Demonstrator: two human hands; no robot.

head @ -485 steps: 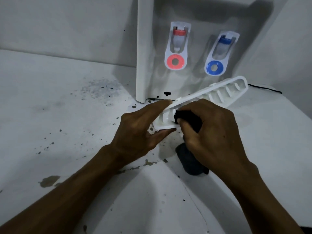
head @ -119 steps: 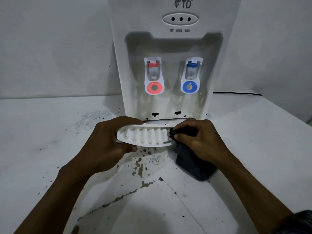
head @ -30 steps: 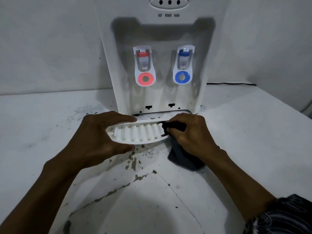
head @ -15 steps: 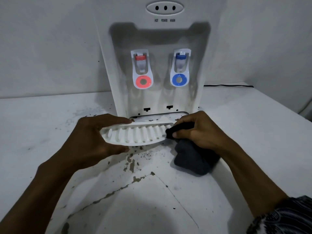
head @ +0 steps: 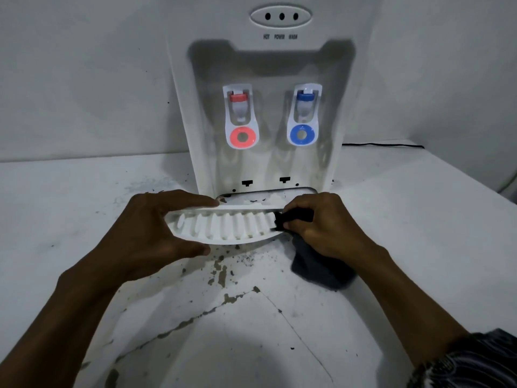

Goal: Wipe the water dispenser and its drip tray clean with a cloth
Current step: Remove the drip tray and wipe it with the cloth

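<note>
A white water dispenser [head: 268, 65] stands against the wall, with a red tap [head: 240, 119] and a blue tap [head: 303, 116]. Just in front of its base slot, my left hand [head: 156, 233] grips the left end of the white slotted drip tray [head: 223, 226], held level above the counter. My right hand [head: 324, 225] is closed on a dark cloth [head: 316, 264] and presses a bunched part of it against the tray's right end. The rest of the cloth hangs down under my right wrist.
The white counter [head: 84, 219] has dark specks and chipped patches right under the tray [head: 221, 270]. A black cable [head: 383, 144] runs along the wall to the right of the dispenser. The counter's right edge lies near the far right.
The tray and both hands have stayed at the dispenser's base slot. My right hand has shifted slightly on the tray's right end with the cloth; the view has moved a little closer.
</note>
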